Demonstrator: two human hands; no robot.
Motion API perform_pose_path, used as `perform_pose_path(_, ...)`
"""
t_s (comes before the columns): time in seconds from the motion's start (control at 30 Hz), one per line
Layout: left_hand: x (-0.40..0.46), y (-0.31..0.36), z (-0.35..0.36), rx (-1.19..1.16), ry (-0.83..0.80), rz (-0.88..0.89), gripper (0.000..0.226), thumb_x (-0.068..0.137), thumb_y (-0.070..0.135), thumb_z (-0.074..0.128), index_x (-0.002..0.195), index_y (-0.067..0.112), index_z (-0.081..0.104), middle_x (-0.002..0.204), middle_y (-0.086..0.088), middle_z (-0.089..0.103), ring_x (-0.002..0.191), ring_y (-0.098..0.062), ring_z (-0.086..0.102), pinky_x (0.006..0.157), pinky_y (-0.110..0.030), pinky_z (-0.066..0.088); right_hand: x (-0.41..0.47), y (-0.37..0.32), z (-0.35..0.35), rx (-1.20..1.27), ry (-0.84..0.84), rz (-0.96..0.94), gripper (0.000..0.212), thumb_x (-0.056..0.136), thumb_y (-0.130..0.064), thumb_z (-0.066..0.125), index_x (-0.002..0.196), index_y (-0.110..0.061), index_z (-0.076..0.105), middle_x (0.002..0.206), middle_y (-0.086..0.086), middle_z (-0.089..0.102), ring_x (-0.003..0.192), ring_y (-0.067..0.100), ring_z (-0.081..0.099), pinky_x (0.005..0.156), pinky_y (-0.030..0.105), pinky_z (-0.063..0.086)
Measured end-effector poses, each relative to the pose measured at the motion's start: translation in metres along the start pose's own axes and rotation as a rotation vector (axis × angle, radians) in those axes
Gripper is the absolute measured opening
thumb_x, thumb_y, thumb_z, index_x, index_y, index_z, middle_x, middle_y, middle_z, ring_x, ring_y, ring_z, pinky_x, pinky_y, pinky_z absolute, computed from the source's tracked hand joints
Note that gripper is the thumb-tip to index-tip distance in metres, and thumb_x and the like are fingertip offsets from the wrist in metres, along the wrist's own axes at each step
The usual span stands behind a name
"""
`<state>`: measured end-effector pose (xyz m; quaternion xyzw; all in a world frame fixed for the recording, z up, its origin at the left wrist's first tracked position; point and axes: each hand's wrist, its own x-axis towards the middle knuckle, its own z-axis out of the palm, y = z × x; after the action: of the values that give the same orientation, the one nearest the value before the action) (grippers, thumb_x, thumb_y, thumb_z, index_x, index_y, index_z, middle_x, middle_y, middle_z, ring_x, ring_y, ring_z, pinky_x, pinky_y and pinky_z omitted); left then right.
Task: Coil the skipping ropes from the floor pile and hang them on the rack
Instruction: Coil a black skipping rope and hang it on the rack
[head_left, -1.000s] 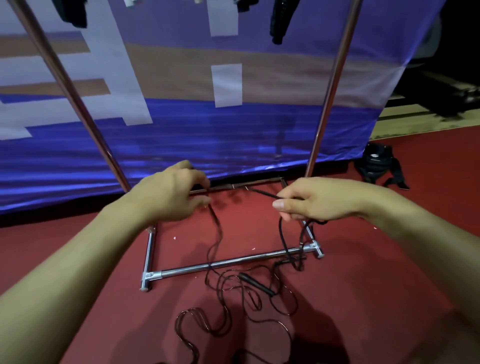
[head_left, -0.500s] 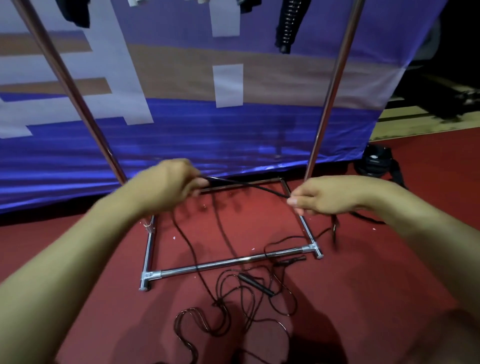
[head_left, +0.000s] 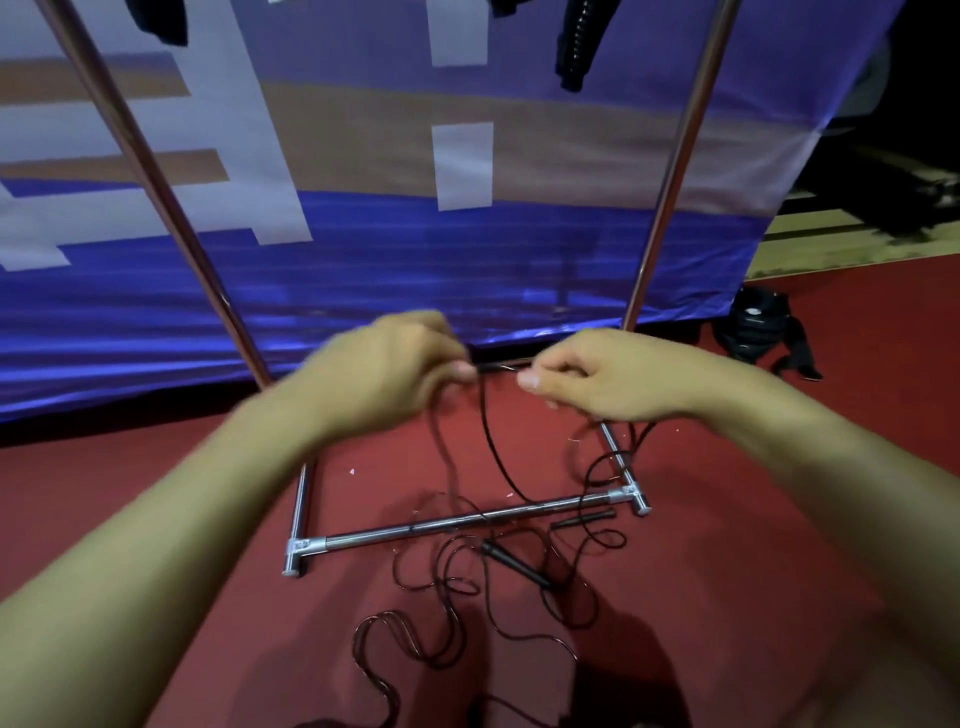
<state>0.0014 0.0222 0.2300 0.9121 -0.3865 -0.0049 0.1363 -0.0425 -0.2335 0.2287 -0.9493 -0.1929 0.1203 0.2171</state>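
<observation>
Both hands are raised at the centre of the frame, in front of the lower edge of the blue banner. The left hand is closed around a black skipping rope, with its fingers curled and motion-blurred. The right hand is also closed, thumb pressed toward the forefinger; rope strands hang below its palm. Whether the thumb and forefinger pinch the short taut section between the hands cannot be told.

Compared with half a second ago, the hands have drawn together. The span of rope between them, then long and slanted, is now a short segment just above centre. A full second ago the hands stood at about the same width as half a second ago.

From the hands, two strands drop to the red floor and cross the front base bar of the rack. They join the loose rope pile in the lower centre of the frame. Two black handles lie there: one just beside the right end of the bar, another just below the bar.

The rack uprights rise toward the upper left and upper right of the frame. Dark items hang at the top edge. A black bag rests on the floor at the right.
</observation>
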Motion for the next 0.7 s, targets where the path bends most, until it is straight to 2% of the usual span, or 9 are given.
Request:
perform_pose_path(0.03, -0.004, -0.017, -0.010, 0.073, 0.006, -0.054, 0.035, 0.097, 0.052, 0.045, 0.084, 0.027, 0.066, 0.101, 0.009, 0.050, 0.097, -0.023, 0.064, 0.086, -0.042, 0.052, -0.001, 0.011, -0.003, -0.088, -0.076, 0.087, 0.051, 0.102, -0.058, 0.044, 0.069, -0.020, 0.056, 0.058, -0.004, 0.051, 0.057, 0.013, 0.048, 0.061, 0.030, 0.042)
perform_pose_path(0.1, -0.014, -0.044, -0.026, 0.101, -0.013, -0.192, 0.022, 0.094, 0.043, 0.058, 0.077, 0.035, 0.068, 0.100, 0.005, 0.051, 0.099, -0.028, 0.065, 0.086, -0.040, 0.050, -0.006, 0.032, -0.007, -0.159, -0.136, 0.232, 0.051, 0.103, -0.057, 0.044, 0.071, -0.019, 0.060, 0.063, -0.005, 0.058, 0.062, 0.016, 0.057, 0.067, 0.032, 0.047)
perform_pose_path(0.17, -0.021, -0.044, -0.027, 0.046, -0.035, -0.255, 0.005, 0.091, 0.044, 0.069, 0.094, 0.041, 0.070, 0.108, 0.002, 0.055, 0.105, -0.030, 0.065, 0.091, -0.041, 0.051, -0.009, 0.040, -0.007, -0.085, -0.062, 0.207, 0.047, 0.103, -0.055, 0.045, 0.074, -0.022, 0.063, 0.065, -0.005, 0.063, 0.061, 0.010, 0.060, 0.067, 0.028, 0.048)
perform_pose_path(0.23, -0.016, -0.025, -0.013, 0.010, -0.052, -0.185, 0.049, 0.084, 0.065, 0.065, 0.122, 0.034, 0.069, 0.116, 0.006, 0.052, 0.106, -0.022, 0.061, 0.097, -0.041, 0.051, -0.008, 0.023, -0.003, -0.049, -0.037, 0.098, 0.042, 0.104, -0.050, 0.048, 0.073, -0.026, 0.062, 0.061, -0.014, 0.061, 0.056, 0.003, 0.056, 0.061, 0.018, 0.041)
perform_pose_path(0.3, -0.011, 0.006, 0.002, -0.042, -0.049, -0.115, 0.071, 0.079, 0.081, 0.053, 0.131, 0.034, 0.062, 0.117, 0.011, 0.047, 0.102, -0.013, 0.057, 0.097, -0.038, 0.050, -0.005, 0.002, 0.004, -0.050, -0.051, -0.004, 0.035, 0.104, -0.046, 0.051, 0.076, -0.029, 0.065, 0.063, -0.013, 0.061, 0.058, 0.007, 0.056, 0.060, 0.023, 0.043)
perform_pose_path(0.4, -0.003, 0.028, 0.016, -0.002, -0.075, -0.088, 0.052, 0.084, 0.074, 0.047, 0.115, 0.034, 0.061, 0.115, 0.014, 0.045, 0.096, -0.013, 0.058, 0.083, -0.037, 0.050, -0.001, -0.015, 0.006, -0.051, -0.049, -0.038, 0.030, 0.101, -0.045, 0.053, 0.079, -0.031, 0.067, 0.069, -0.001, 0.063, 0.061, 0.014, 0.058, 0.066, 0.039, 0.048)
perform_pose_path(0.53, -0.002, 0.031, 0.020, -0.224, -0.089, 0.093, 0.023, 0.099, 0.055, 0.052, 0.108, 0.039, 0.066, 0.106, 0.013, 0.051, 0.092, -0.005, 0.056, 0.087, -0.033, 0.050, -0.006, -0.015, -0.003, 0.107, -0.029, -0.016, 0.027, 0.100, -0.046, 0.054, 0.082, -0.032, 0.068, 0.078, 0.008, 0.063, 0.066, 0.024, 0.057, 0.069, 0.046, 0.050)
perform_pose_path(0.63, 0.000, 0.016, 0.018, -0.053, -0.030, 0.044, 0.040, 0.092, 0.067, 0.033, 0.093, 0.038, 0.062, 0.097, 0.016, 0.049, 0.095, -0.015, 0.061, 0.081, -0.045, 0.055, -0.008, -0.009, -0.003, 0.088, -0.064, 0.031, 0.037, 0.102, -0.048, 0.055, 0.071, -0.028, 0.060, 0.059, -0.007, 0.050, 0.054, 0.011, 0.044, 0.059, 0.028, 0.040)
perform_pose_path(0.7, -0.001, -0.009, 0.008, 0.089, -0.024, -0.063, 0.042, 0.091, 0.062, 0.034, 0.089, 0.035, 0.065, 0.097, 0.012, 0.051, 0.099, -0.025, 0.064, 0.079, -0.049, 0.056, -0.009, 0.006, -0.007, -0.027, -0.112, 0.142, 0.044, 0.104, -0.048, 0.051, 0.067, -0.023, 0.054, 0.048, -0.013, 0.048, 0.045, 0.004, 0.042, 0.054, 0.020, 0.036)
